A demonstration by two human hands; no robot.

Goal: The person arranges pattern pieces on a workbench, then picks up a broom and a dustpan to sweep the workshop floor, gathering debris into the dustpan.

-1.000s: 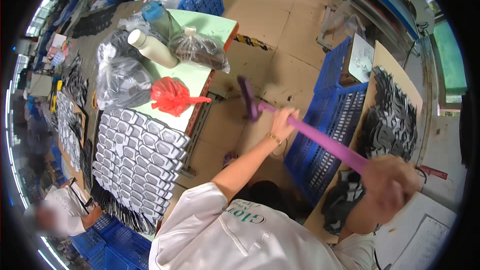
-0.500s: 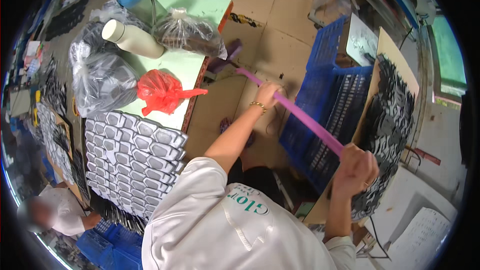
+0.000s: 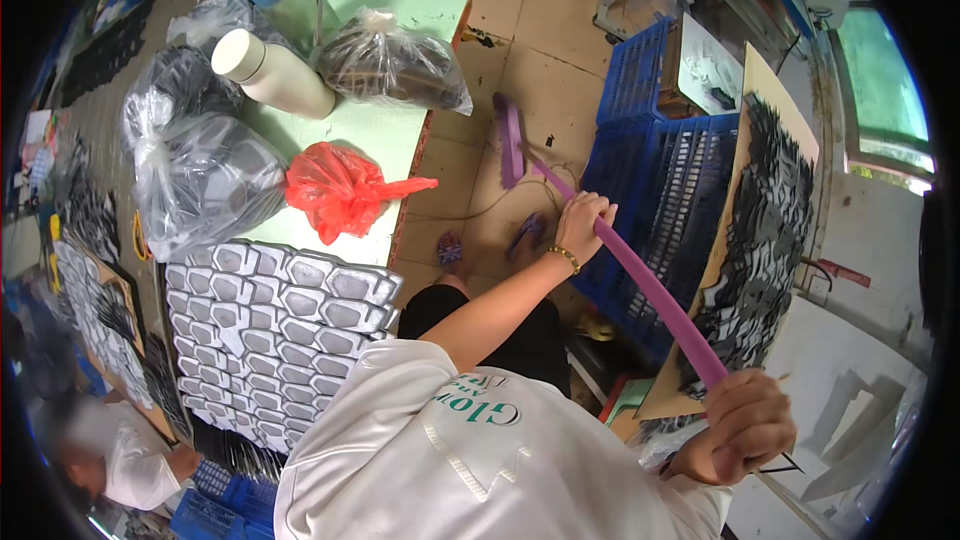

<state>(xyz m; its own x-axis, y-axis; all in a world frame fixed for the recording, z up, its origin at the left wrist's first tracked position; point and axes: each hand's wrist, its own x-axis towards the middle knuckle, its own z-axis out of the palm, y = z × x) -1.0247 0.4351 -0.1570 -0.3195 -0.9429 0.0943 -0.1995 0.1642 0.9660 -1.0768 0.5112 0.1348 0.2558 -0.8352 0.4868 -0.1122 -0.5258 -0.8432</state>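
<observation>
The purple broom (image 3: 600, 230) is clamped by both grips: the left hand (image 3: 583, 223) midway down the handle, the right hand (image 3: 738, 427) at its top end; its long axis slopes from lower right up-left, the head on the tiled floor (image 3: 560, 70) beside the green tabletop (image 3: 380, 130); sweeping is probably best done with short strokes, the head kept flat and clear of the blue crate (image 3: 660, 180).

matt plastic broom handle (image 3: 650, 285), glossy plastic bags (image 3: 205, 180)

white short-sleeved shirt – green lettering on the back | dark shorts | beaded bracelet (image 3: 566, 258) – left wrist
</observation>
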